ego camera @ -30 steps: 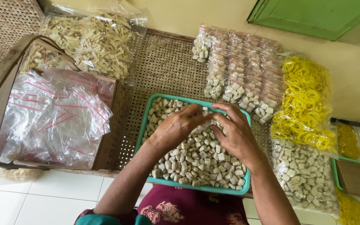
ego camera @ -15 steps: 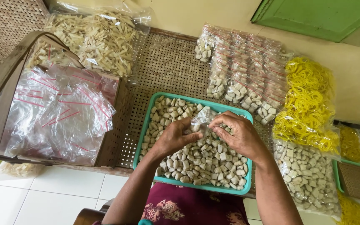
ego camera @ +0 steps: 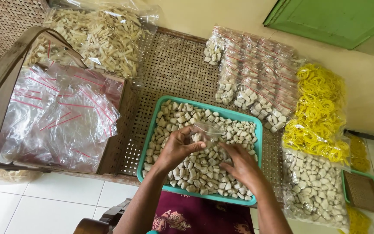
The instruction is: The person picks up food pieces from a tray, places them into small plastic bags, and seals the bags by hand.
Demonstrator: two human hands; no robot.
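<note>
Left hand (ego camera: 176, 149) pinched a small clear plastic bag (ego camera: 205, 132) at its mouth, fingers closed on the film, a few pale pieces already inside. Right hand (ego camera: 239, 162) lay palm down just beside it, fingers curled into the pale snack pieces (ego camera: 182, 171); whether it gripped any, could not tell. Both hands were over the teal tray (ego camera: 152, 134), which was full of those pieces and sat on a woven cane mat (ego camera: 174, 69). Left of the tray, a basket (ego camera: 117, 130) held a heap of empty clear zip bags (ego camera: 57, 117). Behind that, a big bag of pale stick snacks (ego camera: 104, 39). Beyond the tray, rows of filled small packets (ego camera: 256, 78). Right of it, a bag of yellow rubber bands (ego camera: 319, 112), and below that a large bag of the same pale pieces (ego camera: 312, 190).
</note>
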